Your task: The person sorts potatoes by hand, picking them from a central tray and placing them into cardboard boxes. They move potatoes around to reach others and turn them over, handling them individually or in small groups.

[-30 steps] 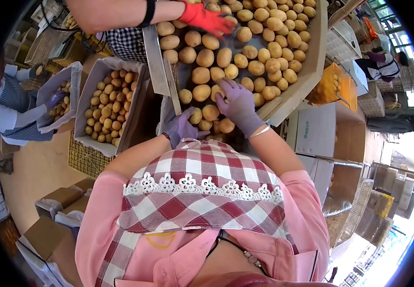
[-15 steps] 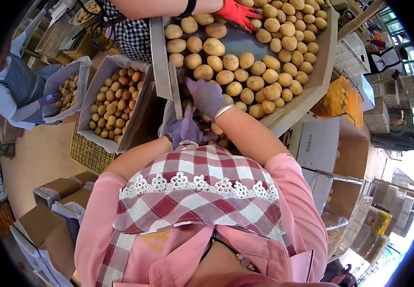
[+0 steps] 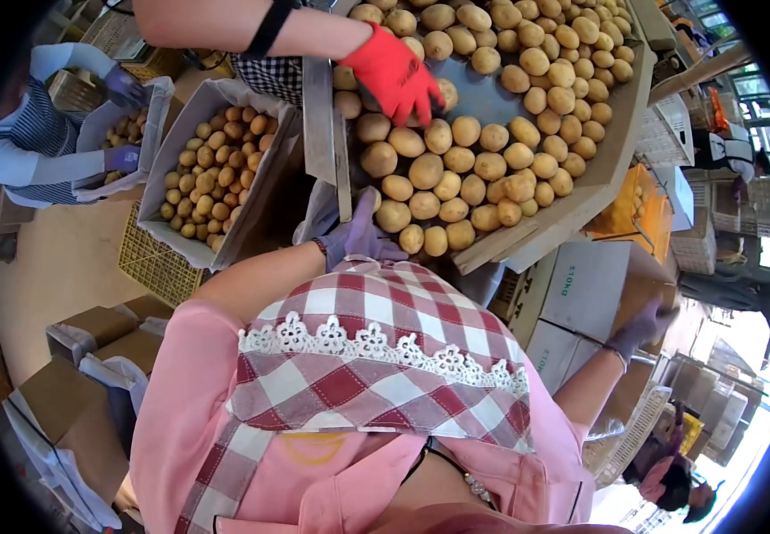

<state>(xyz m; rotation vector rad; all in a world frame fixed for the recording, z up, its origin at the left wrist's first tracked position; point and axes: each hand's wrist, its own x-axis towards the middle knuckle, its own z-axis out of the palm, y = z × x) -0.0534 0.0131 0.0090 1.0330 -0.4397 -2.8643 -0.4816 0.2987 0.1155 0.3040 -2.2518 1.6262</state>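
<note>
My left hand (image 3: 363,233), in a purple glove, is at the near corner of the sorting table, just in front of my apron (image 3: 358,294). Its upper fingers are stretched and apart beside the potato-like, yellow-brown produce (image 3: 393,215), with no piece visibly held; its lower part is partly hidden. Far out to my right, my right hand (image 3: 643,327), also purple-gloved, is over a cardboard box (image 3: 648,271). Its fingers look extended and nothing shows in them. Another person's red-gloved hand (image 3: 394,76) reaches over the produce on the table.
The table's wooden rim (image 3: 572,214) runs along the right. To the left, a lined crate (image 3: 149,209) of the same produce stands near a yellow crate (image 3: 158,262). Another person (image 3: 33,142) works at a lined box. An orange crate (image 3: 621,214) stands beyond the rim.
My right hand has left the table's near edge and swung far right to the cardboard box. My left hand stays near the corner. The red-gloved hand has moved nearer, and produce has shifted toward me.
</note>
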